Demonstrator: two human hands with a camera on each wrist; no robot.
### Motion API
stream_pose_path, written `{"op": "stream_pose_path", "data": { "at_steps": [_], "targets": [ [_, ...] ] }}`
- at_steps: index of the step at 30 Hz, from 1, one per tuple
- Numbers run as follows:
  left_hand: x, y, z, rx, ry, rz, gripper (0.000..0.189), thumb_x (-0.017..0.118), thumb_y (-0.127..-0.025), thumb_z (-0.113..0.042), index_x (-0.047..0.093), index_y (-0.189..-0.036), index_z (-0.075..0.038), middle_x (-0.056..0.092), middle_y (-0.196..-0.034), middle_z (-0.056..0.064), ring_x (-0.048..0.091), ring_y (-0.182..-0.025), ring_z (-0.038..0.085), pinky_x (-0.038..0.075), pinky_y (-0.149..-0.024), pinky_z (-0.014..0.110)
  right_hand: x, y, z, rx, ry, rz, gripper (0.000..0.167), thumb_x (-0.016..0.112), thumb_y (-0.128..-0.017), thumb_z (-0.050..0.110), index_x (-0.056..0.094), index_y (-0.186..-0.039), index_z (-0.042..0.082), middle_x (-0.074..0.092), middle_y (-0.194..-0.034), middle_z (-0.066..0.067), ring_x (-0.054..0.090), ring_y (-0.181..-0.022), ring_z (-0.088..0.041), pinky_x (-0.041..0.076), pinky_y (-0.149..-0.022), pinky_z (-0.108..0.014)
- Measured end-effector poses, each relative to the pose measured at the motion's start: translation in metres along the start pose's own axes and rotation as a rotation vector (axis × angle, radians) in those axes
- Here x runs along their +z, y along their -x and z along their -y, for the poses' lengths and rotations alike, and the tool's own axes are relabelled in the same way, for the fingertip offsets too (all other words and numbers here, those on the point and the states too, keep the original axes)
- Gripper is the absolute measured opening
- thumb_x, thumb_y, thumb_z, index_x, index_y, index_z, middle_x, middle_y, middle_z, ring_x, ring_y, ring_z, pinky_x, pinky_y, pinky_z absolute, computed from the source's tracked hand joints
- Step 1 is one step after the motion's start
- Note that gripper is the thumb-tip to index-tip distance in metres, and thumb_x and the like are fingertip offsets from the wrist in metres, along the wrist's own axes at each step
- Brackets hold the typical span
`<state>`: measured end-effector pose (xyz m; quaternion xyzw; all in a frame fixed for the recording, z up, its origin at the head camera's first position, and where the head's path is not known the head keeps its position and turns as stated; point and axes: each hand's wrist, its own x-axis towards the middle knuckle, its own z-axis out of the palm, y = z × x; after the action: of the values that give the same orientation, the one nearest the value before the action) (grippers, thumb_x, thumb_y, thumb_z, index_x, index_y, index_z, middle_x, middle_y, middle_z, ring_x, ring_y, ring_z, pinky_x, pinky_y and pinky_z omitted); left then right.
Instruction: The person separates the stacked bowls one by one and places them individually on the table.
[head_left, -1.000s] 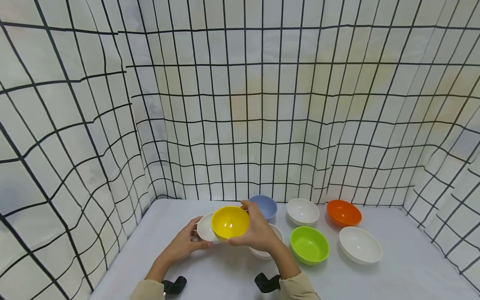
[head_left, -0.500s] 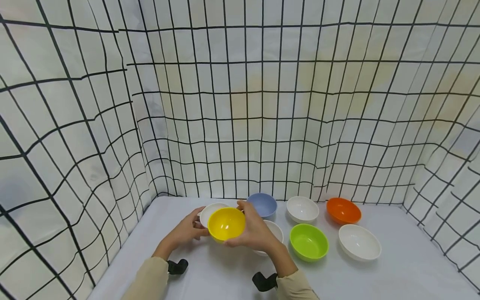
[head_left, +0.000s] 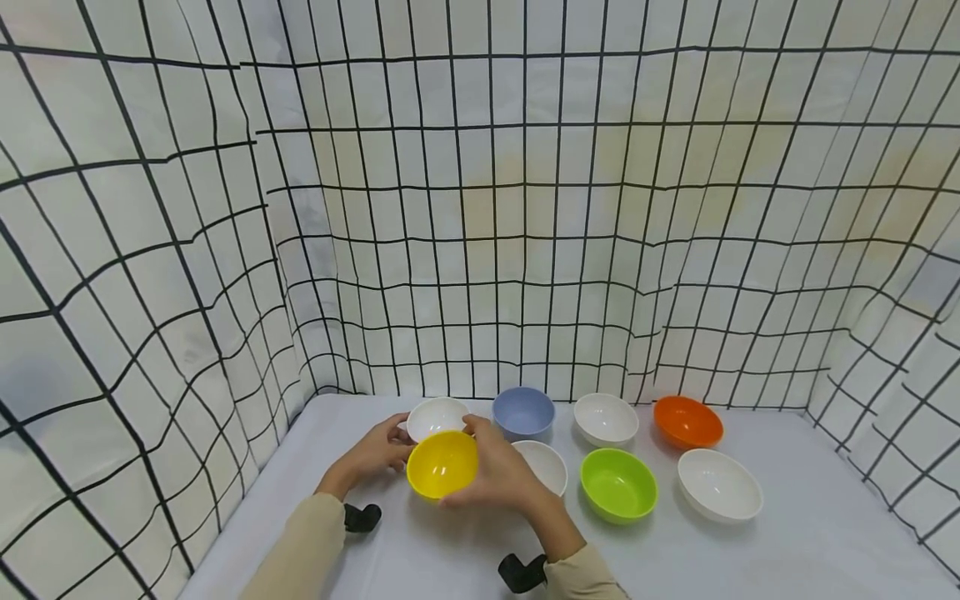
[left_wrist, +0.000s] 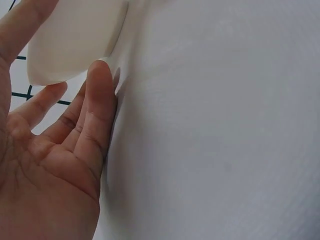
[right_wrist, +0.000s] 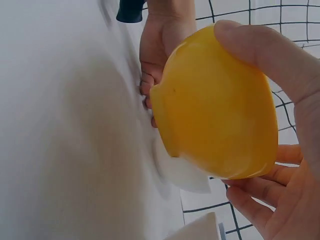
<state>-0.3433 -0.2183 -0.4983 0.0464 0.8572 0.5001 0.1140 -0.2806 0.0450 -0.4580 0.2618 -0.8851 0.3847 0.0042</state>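
Observation:
In the head view, my right hand (head_left: pixel 501 473) grips a yellow bowl (head_left: pixel 442 465) above the table, thumb on the near side and fingers on the far side. The right wrist view shows the yellow bowl (right_wrist: pixel 215 110) tilted, its foot clear of the tablecloth. A white bowl (head_left: pixel 437 415) stands at the back left of the table. Beside it is my left hand (head_left: pixel 375 454), low at the bowl's left side. In the left wrist view, relaxed fingers (left_wrist: pixel 100 95) lie at the white bowl (left_wrist: pixel 75 40), close to its base.
A blue bowl (head_left: pixel 523 413), a white bowl (head_left: pixel 606 419) and an orange bowl (head_left: pixel 687 423) line the back. In front are a white bowl (head_left: pixel 546 468) partly behind my right hand, a green bowl (head_left: pixel 618 486) and another white bowl (head_left: pixel 720 486). Grid-patterned cloth walls (head_left: pixel 562 250) surround the table.
The white bowl at my left hand has gone back and down onto the table, and the left fingers have loosened from it. My right hand has carried the yellow bowl left and lower.

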Motion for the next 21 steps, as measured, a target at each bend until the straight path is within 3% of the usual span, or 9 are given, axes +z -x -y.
{"op": "stream_pose_path", "data": {
  "at_steps": [11,21],
  "targets": [
    [0.004,-0.004,-0.001,-0.023,-0.008,-0.013,0.086,0.082,-0.086,-0.038,0.039,-0.156,-0.013,0.065,-0.115,0.012,0.062,-0.085,0.02,0.057,-0.073,0.029,0.013,-0.001,-0.007,0.033,0.188,0.029,0.122,0.092,-0.059,0.061,0.037,-0.153,0.007,0.061,-0.139,-0.006,0.062,-0.115,-0.018,0.055,-0.103,-0.042],
    [0.004,-0.009,-0.003,-0.032,-0.054,-0.014,0.084,0.08,-0.088,-0.039,0.039,-0.157,-0.013,0.066,-0.115,0.012,0.062,-0.087,0.021,0.056,-0.072,0.028,0.011,-0.002,-0.007,0.038,0.207,0.061,0.118,0.094,-0.06,0.056,0.037,-0.153,0.009,0.061,-0.139,-0.007,0.063,-0.112,-0.017,0.056,-0.101,-0.04]
  ]
}}
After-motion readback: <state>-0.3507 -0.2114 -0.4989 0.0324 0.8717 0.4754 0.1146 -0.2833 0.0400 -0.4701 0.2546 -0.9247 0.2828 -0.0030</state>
